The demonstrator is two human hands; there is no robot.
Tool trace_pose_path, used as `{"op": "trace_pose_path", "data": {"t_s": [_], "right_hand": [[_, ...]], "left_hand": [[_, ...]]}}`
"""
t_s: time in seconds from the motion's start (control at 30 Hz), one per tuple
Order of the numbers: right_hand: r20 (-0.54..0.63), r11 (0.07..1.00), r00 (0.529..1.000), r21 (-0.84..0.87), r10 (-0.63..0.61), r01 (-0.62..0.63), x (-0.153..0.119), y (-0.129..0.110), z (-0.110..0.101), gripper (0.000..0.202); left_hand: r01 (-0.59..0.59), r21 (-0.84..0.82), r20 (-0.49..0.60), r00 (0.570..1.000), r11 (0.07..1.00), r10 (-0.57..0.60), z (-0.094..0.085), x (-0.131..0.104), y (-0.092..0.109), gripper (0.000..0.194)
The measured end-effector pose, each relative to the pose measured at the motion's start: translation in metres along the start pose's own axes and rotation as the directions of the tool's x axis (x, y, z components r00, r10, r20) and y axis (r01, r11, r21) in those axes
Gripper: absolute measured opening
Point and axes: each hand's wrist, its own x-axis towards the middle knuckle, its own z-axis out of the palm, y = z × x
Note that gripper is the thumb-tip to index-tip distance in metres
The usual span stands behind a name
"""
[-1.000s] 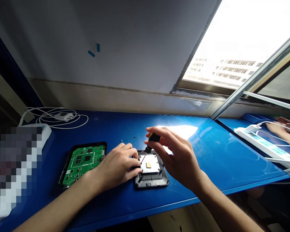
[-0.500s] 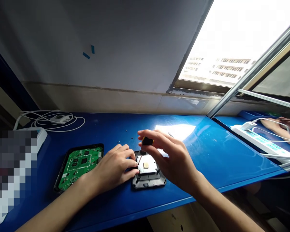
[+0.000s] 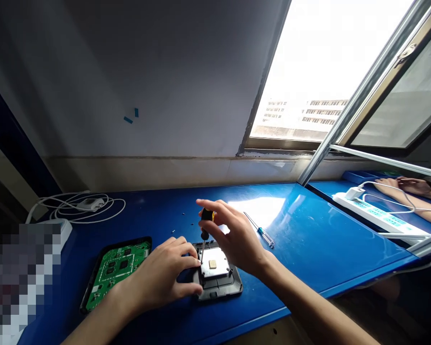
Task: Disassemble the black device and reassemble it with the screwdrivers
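In my right hand [image 3: 233, 237] a short screwdriver [image 3: 207, 220] with a black and yellow handle stands almost upright, gripped between thumb and fingers. Its tip meets the left edge of a silver metal plate [image 3: 221, 269], which bears a small tan pad and lies in a black plastic casing [image 3: 224, 290]. My left hand [image 3: 168, 273] rests at the casing's left side, thumb and index finger apart. The index fingertip is close to the screwdriver tip; whether it touches is hard to tell. Left of that hand, a green circuit board [image 3: 118, 268] sits in another black casing half.
Several tiny screws [image 3: 183, 213] lie beyond the casing. A second screwdriver [image 3: 262, 232] with a clear blue handle lies right of my right hand. Coiled white cable [image 3: 107, 218] sits back left. Past a metal frame [image 3: 318, 139] are a power strip [image 3: 377, 211] and another person's hands [image 3: 413, 184].
The view has tilted up and turned right. My left thumb has spread away from the index finger. The screwdriver is more upright, and the clear-handled one has come into sight.
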Motion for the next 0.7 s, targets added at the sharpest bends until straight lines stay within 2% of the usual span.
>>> {"op": "trace_pose_path", "data": {"t_s": [0.07, 0.13, 0.17, 0.2, 0.23, 0.37, 0.57, 0.67, 0.7], "right_hand": [[-0.082, 0.993, 0.992, 0.079, 0.091, -0.085, 0.01, 0.017, 0.003, 0.041], [-0.149, 0.963, 0.955, 0.125, 0.255, -0.238, 0.02, 0.038, 0.006, 0.049], [-0.112, 0.941, 0.936, 0.103, 0.334, -0.323, 0.023, 0.048, 0.008, 0.05], [-0.017, 0.919, 0.919, 0.029, 0.393, -0.392, 0.026, 0.058, 0.009, 0.05], [0.028, 0.909, 0.909, -0.006, 0.417, -0.417, 0.027, 0.067, 0.01, 0.048], [0.08, 0.881, 0.882, -0.145, 0.464, -0.45, 0.018, 0.091, 0.012, 0.038], [0.1, 0.809, 0.855, -0.393, 0.509, -0.436, 0.005, 0.096, 0.011, 0.042], [0.148, 0.77, 0.831, -0.49, 0.536, -0.409, 0.004, 0.094, 0.01, 0.039], [0.158, 0.755, 0.822, -0.517, 0.547, -0.403, 0.004, 0.094, 0.009, 0.038]], "left_hand": [[0.039, -0.026, 0.058, 0.998, 0.999, -0.038, -0.005, -0.001, 0.002, 0.045], [0.051, -0.059, 0.089, 0.995, 0.997, -0.046, -0.008, -0.002, 0.002, 0.058], [0.046, -0.073, 0.097, 0.995, 0.996, -0.039, -0.008, -0.002, 0.002, 0.063], [0.039, -0.084, 0.102, 0.994, 0.996, -0.03, -0.008, -0.002, 0.002, 0.066], [0.031, -0.09, 0.103, 0.994, 0.995, -0.022, -0.007, -0.002, 0.002, 0.068], [0.028, -0.06, 0.096, 0.995, 0.998, -0.023, 0.0, -0.001, 0.002, 0.068], [-0.028, 0.013, 0.034, 0.999, 1.0, 0.027, 0.018, 0.004, 0.005, 0.07], [-0.041, 0.124, -0.015, 0.999, 0.991, 0.043, 0.005, -0.003, 0.008, 0.082], [-0.003, 0.172, 0.002, 1.0, 0.985, 0.003, -0.005, -0.01, 0.008, 0.089]]}}
